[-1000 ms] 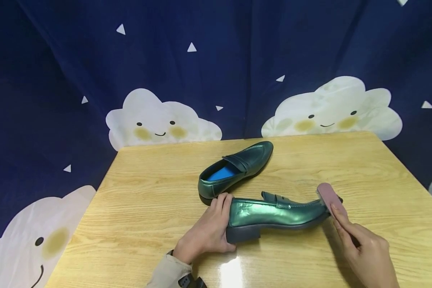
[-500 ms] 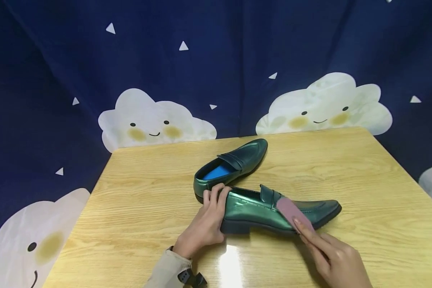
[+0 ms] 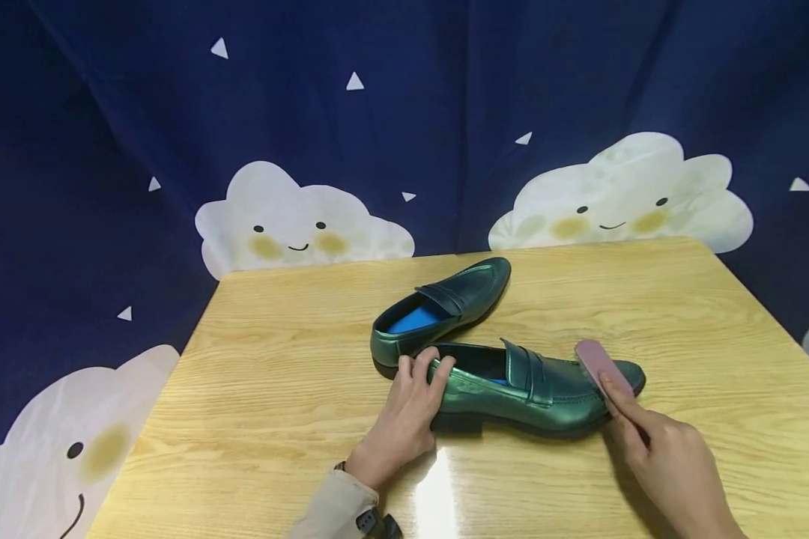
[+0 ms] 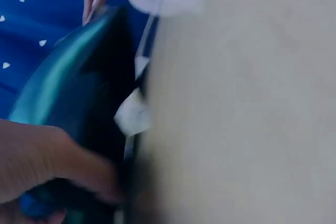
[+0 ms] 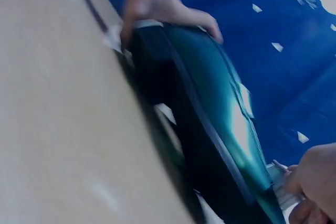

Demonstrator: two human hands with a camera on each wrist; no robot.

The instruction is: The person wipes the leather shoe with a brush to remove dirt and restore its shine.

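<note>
A shiny dark-green loafer point(image 3: 499, 400) lies sideways across the head view, toe to the right and its opening partly showing. My left hand point(image 3: 401, 423) grips it round the heel, fingers over the top rim. In my right hand point(image 3: 674, 460) is a small brush with a pink back point(image 3: 600, 363), its bristles against the upper near the toe. The left wrist view shows the loafer point(image 4: 58, 85) with my thumb across it, blurred. In the right wrist view the loafer's point(image 5: 210, 87) side and dark sole appear; the brush is mostly hidden there by my right hand.
The matching green loafer point(image 3: 468, 292), with a blue insole, stands just behind the held one, toe pointing to the back right. Both are over a light wooden table point(image 3: 276, 359). A dark blue curtain point(image 3: 445, 112) with printed clouds hangs behind the table's back edge.
The loafer has rolled from showing its side to showing more of its opening and top. The brush went from the toe tip back to near the strap, then forward to the toe area.
</note>
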